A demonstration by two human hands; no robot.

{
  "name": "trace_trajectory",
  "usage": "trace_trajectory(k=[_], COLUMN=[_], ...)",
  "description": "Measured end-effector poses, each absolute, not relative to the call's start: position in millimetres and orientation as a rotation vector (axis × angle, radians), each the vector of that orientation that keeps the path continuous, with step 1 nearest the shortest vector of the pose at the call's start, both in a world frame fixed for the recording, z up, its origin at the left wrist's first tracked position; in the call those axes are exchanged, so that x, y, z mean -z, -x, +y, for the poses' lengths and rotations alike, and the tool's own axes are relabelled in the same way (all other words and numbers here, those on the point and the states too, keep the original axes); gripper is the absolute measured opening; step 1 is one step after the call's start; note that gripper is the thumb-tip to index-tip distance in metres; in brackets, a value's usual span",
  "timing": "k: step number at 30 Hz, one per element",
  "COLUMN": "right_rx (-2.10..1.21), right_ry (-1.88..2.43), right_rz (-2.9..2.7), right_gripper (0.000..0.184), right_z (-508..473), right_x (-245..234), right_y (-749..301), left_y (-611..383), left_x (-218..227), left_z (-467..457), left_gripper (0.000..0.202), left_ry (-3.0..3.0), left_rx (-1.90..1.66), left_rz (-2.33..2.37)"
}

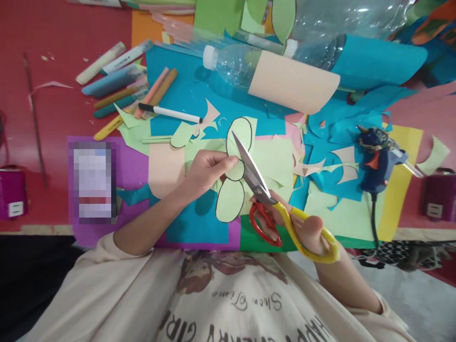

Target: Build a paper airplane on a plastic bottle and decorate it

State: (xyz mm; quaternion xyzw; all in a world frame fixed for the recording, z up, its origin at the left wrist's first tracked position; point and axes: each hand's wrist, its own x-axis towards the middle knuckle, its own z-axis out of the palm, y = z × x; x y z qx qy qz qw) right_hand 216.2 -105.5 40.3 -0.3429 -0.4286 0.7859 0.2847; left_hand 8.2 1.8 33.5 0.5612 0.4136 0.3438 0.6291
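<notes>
Between thumb and fingers, my left hand (210, 172) pinches a pale green paper cutout (230, 202) with rounded lobes outlined in black. My right hand (302, 228) grips scissors (261, 190) with one yellow and one red handle loop. The blades point up and left, lying across the cutout's upper lobe beside my left thumb. Whether the paper sits between the blades I cannot tell. Green paper (276, 156) lies on the table behind the scissors. A white marker with black ends (174, 113) rests beyond my left hand.
Several colored markers (114, 78) lie at the left. Clear plastic bottles, one wrapped in peach paper (294, 80) and one in blue paper (379, 61), lie at the back. A blue glue gun (379, 166) with a cord is at the right. A blurred phone (93, 183) lies on purple paper.
</notes>
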Motion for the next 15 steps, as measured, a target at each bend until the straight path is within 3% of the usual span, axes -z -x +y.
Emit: trace_trajectory(k=[8,15], right_rx=[-2.063,-2.076], right_ry=[0.953,0.967], right_rz=[-1.078,-1.059], right_gripper=[0.067,0.06], right_z=[-106.9,-106.7], right_x=[-43.6,-45.9], right_y=[-206.3,-205.6], left_y=[-9.1,-8.7], left_x=[-33.9,-38.2], left_z=[-3.0,-1.5], left_gripper=[0.036,0.042], left_ry=[-1.16,-1.169], left_rx=[-0.635,-0.632], left_rz=[0.963,0.95])
